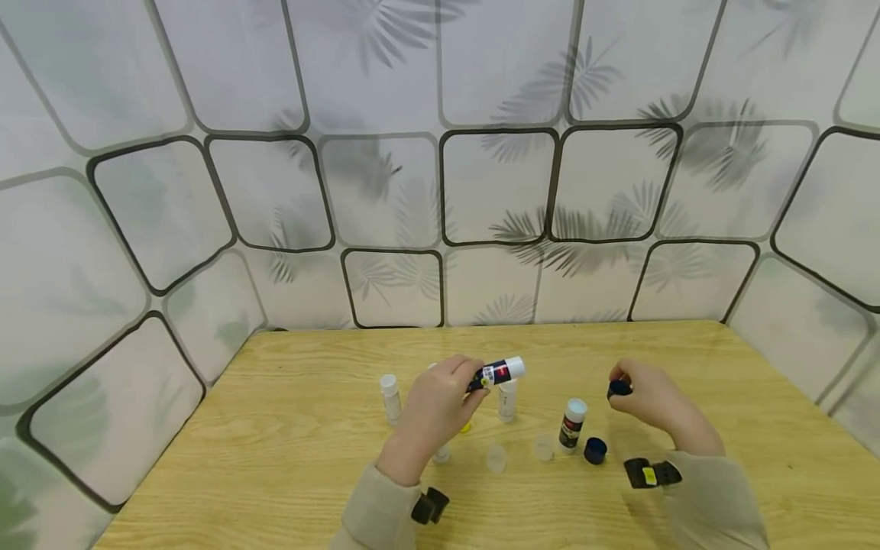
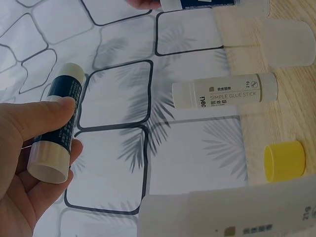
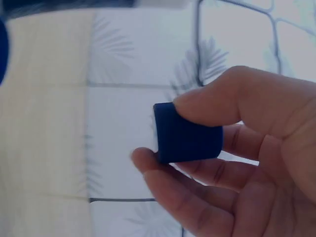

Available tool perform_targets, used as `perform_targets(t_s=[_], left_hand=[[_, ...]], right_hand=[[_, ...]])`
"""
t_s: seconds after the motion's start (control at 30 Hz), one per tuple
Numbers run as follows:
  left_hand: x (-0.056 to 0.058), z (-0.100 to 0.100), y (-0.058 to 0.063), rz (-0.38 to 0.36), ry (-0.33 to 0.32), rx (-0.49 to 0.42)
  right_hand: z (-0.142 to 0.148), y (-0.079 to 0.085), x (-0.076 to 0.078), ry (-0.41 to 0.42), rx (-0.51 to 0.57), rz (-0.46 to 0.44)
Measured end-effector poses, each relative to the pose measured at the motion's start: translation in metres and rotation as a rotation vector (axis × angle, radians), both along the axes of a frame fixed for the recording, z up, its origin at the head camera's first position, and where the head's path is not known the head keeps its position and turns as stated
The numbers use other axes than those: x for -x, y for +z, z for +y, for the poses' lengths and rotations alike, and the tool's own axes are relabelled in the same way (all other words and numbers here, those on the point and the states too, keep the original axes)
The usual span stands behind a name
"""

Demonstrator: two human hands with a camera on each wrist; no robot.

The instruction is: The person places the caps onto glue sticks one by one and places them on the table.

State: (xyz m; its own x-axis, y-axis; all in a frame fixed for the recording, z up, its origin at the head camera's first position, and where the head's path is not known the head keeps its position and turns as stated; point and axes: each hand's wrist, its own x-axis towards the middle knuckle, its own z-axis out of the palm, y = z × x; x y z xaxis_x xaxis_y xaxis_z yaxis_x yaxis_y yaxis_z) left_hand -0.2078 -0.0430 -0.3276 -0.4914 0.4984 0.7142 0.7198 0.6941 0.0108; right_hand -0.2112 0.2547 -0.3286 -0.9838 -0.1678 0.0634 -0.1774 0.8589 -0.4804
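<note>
My left hand (image 1: 440, 409) grips a glue stick (image 2: 58, 126) with a navy label and whitish ends, thumb across its label. It is tilted above the table, in front of a standing white glue stick (image 1: 507, 401). Off to the right, my right hand (image 1: 653, 397) pinches a navy cap (image 3: 187, 133) between thumb and fingers, its rim facing left in the right wrist view. Between the hands, a second navy-labelled glue stick (image 1: 572, 426) stands upright on the table, with another navy cap (image 1: 595, 451) beside it.
Two translucent caps (image 1: 496, 458) lie on the wooden table (image 1: 289, 458) between the hands. A white glue stick (image 1: 389, 399) stands left of my left hand. A yellow cap (image 2: 285, 161) and another white glue stick (image 1: 441, 454) are partly hidden behind that hand. Patterned wall cloth (image 1: 385, 191) surrounds the table's back and sides.
</note>
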Motion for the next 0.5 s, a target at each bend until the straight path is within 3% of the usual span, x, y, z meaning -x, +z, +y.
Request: perform_targets(t_s=[0.5], left_hand=[[0.000, -0.003, 0.003, -0.020, -0.002, -0.010]], right_hand=[[-0.020, 0.031, -0.023, 0.002, 0.060, 0.158]])
